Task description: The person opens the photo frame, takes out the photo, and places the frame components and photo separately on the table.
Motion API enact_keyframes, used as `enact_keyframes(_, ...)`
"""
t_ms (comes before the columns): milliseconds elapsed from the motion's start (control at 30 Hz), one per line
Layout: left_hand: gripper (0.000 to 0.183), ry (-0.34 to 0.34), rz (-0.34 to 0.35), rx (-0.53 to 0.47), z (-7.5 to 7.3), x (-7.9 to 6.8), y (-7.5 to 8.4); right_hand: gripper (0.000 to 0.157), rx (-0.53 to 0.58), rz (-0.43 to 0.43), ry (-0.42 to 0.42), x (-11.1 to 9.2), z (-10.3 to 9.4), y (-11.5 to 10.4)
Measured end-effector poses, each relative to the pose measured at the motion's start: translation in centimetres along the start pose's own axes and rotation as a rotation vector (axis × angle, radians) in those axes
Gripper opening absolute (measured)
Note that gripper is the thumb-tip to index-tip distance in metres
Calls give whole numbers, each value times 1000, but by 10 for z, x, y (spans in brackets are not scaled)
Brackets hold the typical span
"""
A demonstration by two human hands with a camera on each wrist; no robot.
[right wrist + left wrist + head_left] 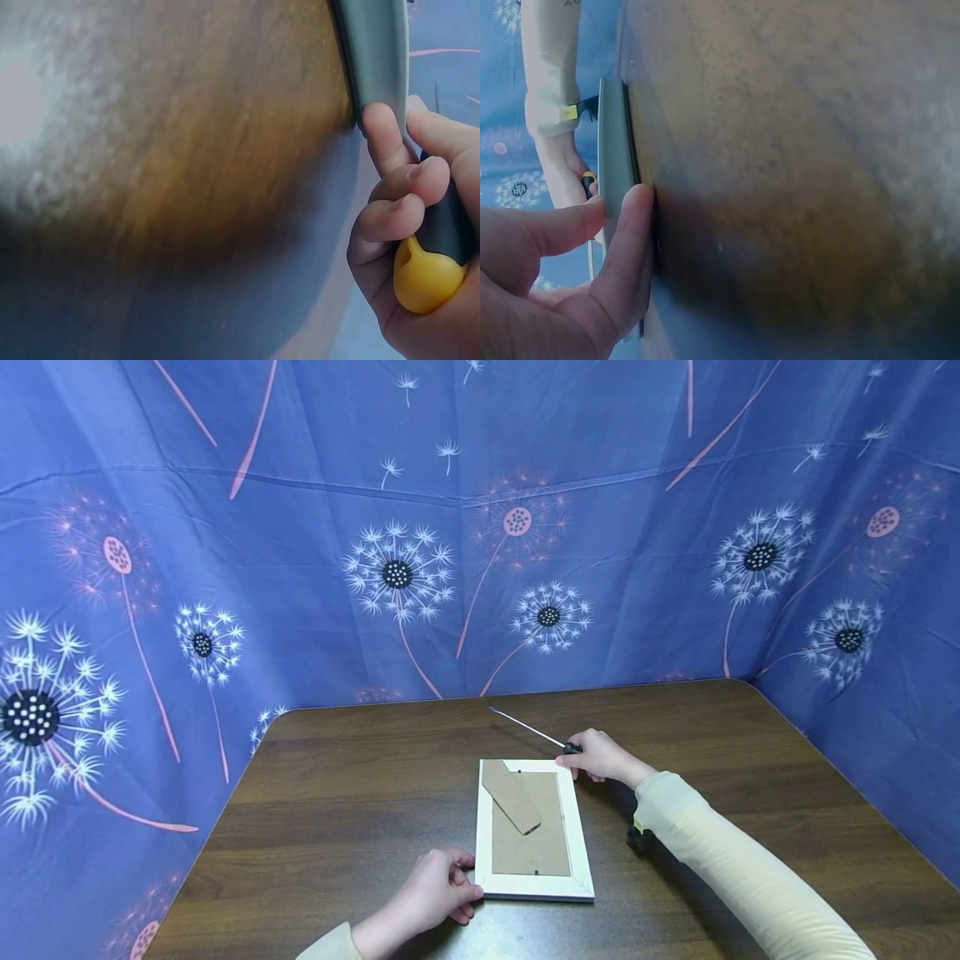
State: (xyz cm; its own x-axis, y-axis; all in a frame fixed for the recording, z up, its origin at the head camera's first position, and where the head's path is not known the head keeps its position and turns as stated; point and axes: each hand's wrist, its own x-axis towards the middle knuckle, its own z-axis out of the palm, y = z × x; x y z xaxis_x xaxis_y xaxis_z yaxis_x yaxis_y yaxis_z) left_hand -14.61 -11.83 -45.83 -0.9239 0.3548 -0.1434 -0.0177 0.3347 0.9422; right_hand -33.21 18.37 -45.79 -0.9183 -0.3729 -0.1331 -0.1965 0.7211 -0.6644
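Observation:
A white picture frame [485, 839] lies face down on the table, its brown backing board [525, 858] and slanted stand leg [513, 797] facing up. Thumb and fingers of my left hand [433, 889] pinch its near left corner; the left wrist view shows them on the frame's edge [615, 150]. At the far right corner is my right hand [600, 755], curled round a screwdriver [528, 726] whose shaft points away to the left. In the right wrist view, the black and yellow handle [429, 277] sits in the palm while thumb and index finger grip the frame's edge [379, 60].
The brown wooden table [352, 777] spreads around the frame on all sides. A blue cloth [637, 568] with a dandelion print hangs behind it and along both sides. A dark wrist device [640, 838] hangs under the right sleeve.

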Motion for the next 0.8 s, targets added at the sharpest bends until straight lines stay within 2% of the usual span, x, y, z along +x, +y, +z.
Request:
enact_keyframes(300,40,-15,5,17,-3,2,1,25,-3,0,-3,-5,-2,1)
enact_keyframes(800,36,-3,18,54,-7,7,0,24,8,0,-7,-10,-4,2)
